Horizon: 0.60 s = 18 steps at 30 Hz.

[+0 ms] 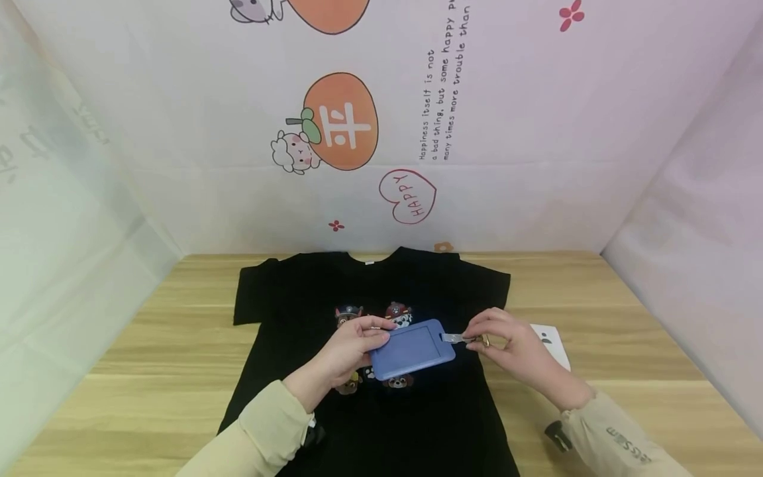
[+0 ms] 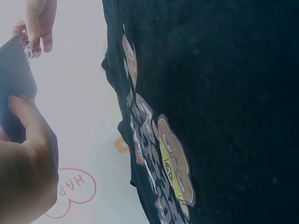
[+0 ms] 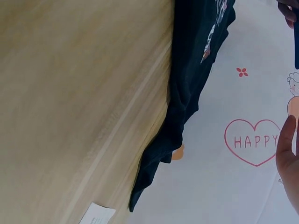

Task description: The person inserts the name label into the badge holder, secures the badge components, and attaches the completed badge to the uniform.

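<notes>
A blue badge holder [image 1: 411, 351] is held tilted over a black T-shirt [image 1: 310, 285] with cartoon dog prints on its chest. My left hand [image 1: 352, 348] grips the holder's left end, thumb on its face; the left wrist view shows the same hand [image 2: 30, 154] at the holder [image 2: 14, 79]. At the other end, a clip [image 1: 456, 338] with a clear strap runs from the holder's slot. My right hand [image 1: 507, 344] pinches this clip between thumb and fingers. Only part of the right hand [image 3: 287, 158] shows in the right wrist view.
The T-shirt lies spread on a wooden table [image 1: 149, 371]. A white card [image 1: 554, 344] lies right of the shirt, partly behind the right hand. Behind the table hangs a white printed curtain [image 1: 512, 132], with more white cloth [image 1: 697, 218] at both sides.
</notes>
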{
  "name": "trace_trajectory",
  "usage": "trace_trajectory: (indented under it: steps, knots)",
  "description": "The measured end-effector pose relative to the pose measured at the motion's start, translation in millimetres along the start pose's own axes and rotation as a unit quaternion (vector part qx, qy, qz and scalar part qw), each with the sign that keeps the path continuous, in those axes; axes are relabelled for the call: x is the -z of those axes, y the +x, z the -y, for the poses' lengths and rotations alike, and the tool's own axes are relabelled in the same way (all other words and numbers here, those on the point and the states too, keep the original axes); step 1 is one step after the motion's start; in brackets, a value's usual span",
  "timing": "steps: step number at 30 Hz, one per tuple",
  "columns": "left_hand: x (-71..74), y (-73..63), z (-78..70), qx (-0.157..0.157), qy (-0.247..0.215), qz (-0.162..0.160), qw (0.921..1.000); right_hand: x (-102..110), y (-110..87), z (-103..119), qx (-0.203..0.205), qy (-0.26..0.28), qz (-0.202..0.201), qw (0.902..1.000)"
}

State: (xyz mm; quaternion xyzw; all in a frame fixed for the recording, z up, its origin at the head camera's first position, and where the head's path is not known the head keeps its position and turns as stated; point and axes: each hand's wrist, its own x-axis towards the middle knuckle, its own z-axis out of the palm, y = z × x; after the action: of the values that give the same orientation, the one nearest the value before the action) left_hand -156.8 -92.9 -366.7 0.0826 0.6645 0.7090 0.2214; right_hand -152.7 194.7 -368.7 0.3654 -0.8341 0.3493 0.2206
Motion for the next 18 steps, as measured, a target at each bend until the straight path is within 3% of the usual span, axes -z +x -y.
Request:
trace_trajectory:
  steps: [7, 13, 18]
  knots:
    - [0.4, -1.1, 1.5, 0.008, -0.001, -0.004, 1.0000, -2.0, 1.0, 0.5, 0.025, 0.034, -0.027, 0.9988]
    - [0.9, -1.9, 2.7, 0.004, -0.006, -0.017, 0.9998, -1.4, 3.9, 5.3, 0.028, 0.027, -0.047, 0.9981]
    - [0.8, -2.7, 4.0, 0.005, -0.014, -0.010, 0.9998, -0.7, 6.0, 8.6, 0.036, 0.028, -0.063, 0.9969]
